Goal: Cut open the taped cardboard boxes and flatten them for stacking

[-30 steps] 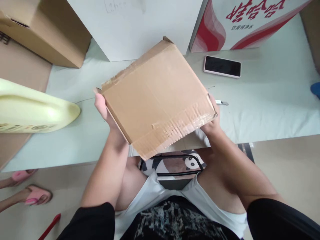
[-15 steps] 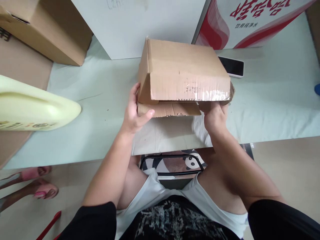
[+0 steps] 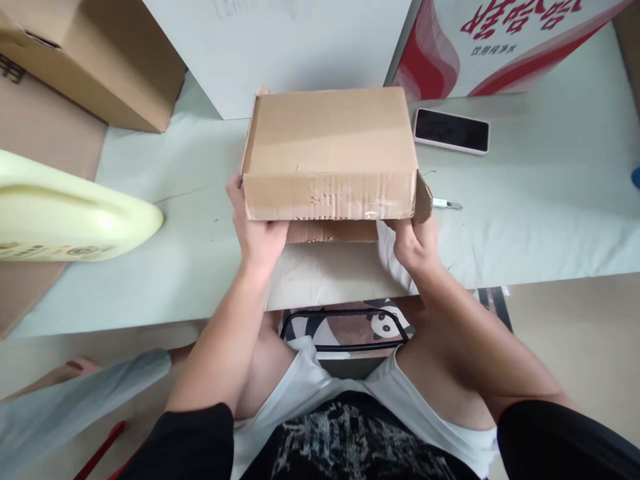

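A person holds a box (image 3: 327, 143) in both hands over a pale green cloth (image 3: 550, 200). Its plain top faces up, a creased flap hangs down at the near side, and a lower flap juts out beneath that. The left hand (image 3: 257, 230) grips the box's near left corner, its fingers partly hidden by the cardboard. The right hand (image 3: 415, 243) grips the near right corner, below a bent side flap, its fingertips also out of sight. Whether the box touches the cloth cannot be told.

Just right of the box lie a phone (image 3: 452, 131), screen dark, and, nearer the person, a small knife (image 3: 447, 204) with a white handle. Behind the box stand a white carton (image 3: 290, 47) and, to its right, a red-and-white carton (image 3: 460, 60). Well to the left of the box are a brown carton (image 3: 110, 60) and a pale yellow bottle (image 3: 80, 217). Another person's leg (image 3: 90, 393) shows below the bottle, beyond the cloth's edge.
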Motion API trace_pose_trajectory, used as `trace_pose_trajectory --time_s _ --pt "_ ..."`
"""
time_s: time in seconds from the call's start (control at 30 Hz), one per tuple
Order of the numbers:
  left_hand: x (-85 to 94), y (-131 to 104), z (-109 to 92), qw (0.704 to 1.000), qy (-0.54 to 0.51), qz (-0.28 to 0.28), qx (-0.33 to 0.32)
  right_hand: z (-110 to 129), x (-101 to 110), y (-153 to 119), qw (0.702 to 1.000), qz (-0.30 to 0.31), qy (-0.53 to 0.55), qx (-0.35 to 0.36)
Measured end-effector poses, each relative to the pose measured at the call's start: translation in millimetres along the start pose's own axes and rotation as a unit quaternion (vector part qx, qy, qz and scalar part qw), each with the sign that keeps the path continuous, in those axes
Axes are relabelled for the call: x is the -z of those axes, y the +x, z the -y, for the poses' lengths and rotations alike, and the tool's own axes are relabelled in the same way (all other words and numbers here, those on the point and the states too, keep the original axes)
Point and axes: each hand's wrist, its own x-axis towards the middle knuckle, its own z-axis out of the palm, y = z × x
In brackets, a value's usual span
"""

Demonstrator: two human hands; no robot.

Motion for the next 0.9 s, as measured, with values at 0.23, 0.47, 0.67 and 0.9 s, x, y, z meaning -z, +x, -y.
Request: trace_pose_trajectory --time_s 0.23,0.47,0.67,0.9 --pt "-7.6 3 -15 0.987 -0.142 -0.057 0.042 -4 2 4 0.987 0.008 -0.079 0.142" --pt "-0.9 8 -33 0.917 -0.365 0.032 0.16 10 2 2 0.961 0.195 -0.157 0.114" --pt "1.5 7 -44 0.927 -0.337 0.087 0.141 19 -4 4 0.919 0.329 -0.207 0.071" --pt "-7.6 8 -48 0.964 -0.258 -0.028 0.054 22 -4 4 0.919 0.327 -0.212 0.055"
